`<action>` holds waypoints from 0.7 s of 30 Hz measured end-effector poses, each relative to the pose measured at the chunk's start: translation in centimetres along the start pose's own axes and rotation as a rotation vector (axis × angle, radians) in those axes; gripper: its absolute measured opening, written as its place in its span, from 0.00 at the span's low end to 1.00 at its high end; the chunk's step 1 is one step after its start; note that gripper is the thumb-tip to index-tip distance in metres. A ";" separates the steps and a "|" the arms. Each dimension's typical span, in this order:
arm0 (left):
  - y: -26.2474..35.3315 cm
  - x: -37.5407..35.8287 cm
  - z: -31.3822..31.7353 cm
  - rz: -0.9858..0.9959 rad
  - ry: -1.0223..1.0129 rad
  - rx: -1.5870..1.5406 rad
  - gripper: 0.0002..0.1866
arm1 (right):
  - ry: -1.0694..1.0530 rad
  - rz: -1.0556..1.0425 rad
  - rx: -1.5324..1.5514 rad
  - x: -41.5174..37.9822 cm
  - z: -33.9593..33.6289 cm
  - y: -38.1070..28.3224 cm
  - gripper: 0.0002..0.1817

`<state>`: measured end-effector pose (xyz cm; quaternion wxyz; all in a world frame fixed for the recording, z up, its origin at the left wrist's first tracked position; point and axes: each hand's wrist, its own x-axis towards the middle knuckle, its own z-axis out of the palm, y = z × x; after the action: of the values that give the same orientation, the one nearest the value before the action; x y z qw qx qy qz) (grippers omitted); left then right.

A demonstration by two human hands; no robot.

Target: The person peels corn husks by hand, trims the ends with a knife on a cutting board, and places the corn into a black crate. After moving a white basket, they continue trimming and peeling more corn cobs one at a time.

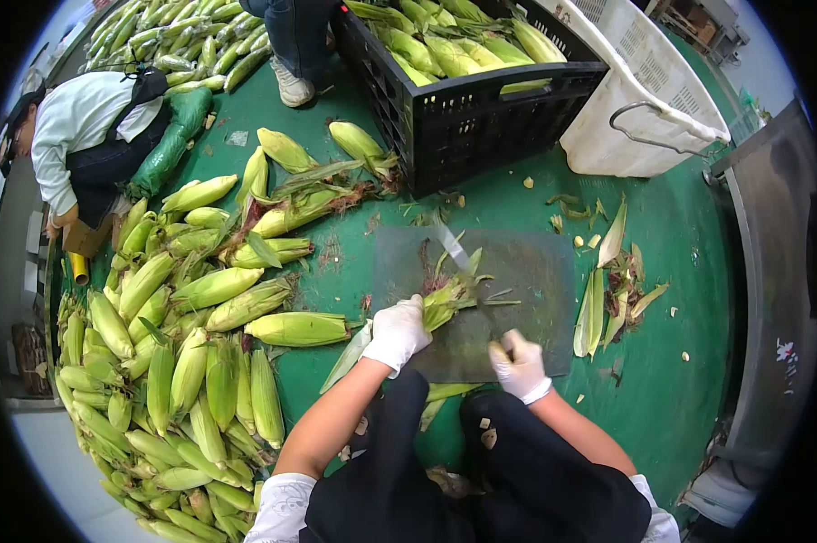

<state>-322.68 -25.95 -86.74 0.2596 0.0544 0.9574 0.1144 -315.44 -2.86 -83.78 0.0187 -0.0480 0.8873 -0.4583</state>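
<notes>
My left hand [399, 333], in a white glove, is closed around an ear of corn [447, 303] lying over the grey cutting board [540, 262]. The ear's leafy end sticks out past my fingers to the right, with reddish silk beside it. My right hand [520, 364], also gloved, is wrapped around the handle of a knife at the board's lower right. Motion smears the knife blade [454, 246], which slants up and left over the board, past the ear's leafy end. A pale husk leaf [347, 356] hangs beside my left wrist.
A big heap of unhusked corn [191, 371] covers the floor to my left. Ahead stand a black crate [481, 118] full of corn and a white bin [626, 145]. Husk scraps [621, 299] lie right of the board. A co-worker [101, 136] bends down at upper left; another person's shoe [291, 86] shows nearby.
</notes>
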 end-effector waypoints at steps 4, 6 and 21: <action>-1.2 -0.7 -1.8 0.020 -0.101 -0.092 0.35 | -0.128 0.302 -0.342 -2.1 2.4 5.4 0.24; -2.7 -1.1 0.2 0.052 -0.060 -0.449 0.38 | -0.083 0.619 0.025 -3.0 2.3 5.9 0.27; -2.0 -0.1 5.1 -0.120 0.289 -2.298 0.16 | 0.353 0.178 0.290 -1.4 -0.3 1.2 0.14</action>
<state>-320.06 -26.97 -91.49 0.0493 -0.2724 0.3111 0.9092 -314.16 -1.77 -84.63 -0.0896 0.1141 0.8025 -0.5787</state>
